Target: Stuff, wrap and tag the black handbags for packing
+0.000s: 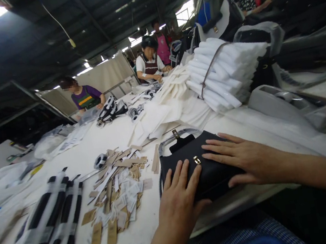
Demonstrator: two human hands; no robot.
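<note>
A black handbag (191, 146) with a gold clasp lies on the white table near its front edge. Its wrapped handle (166, 143) and a small tab with a gold fitting point away from me. Flat on the left part of the bag rests my left hand (180, 191), fingers spread. My right hand (233, 156) presses on the right part, its fingers also stretched out. The gold clasp shows between the two hands. Neither hand grips anything. Part of the bag's front is covered by my hands.
Paper tags and strips (120, 186) are heaped left of the bag. Wrapped black straps (49, 226) lie further left. Behind stand a strapped bundle of white foam rolls (220, 71) and white sheets (161, 114). Co-workers (86, 95) work along the table's far side.
</note>
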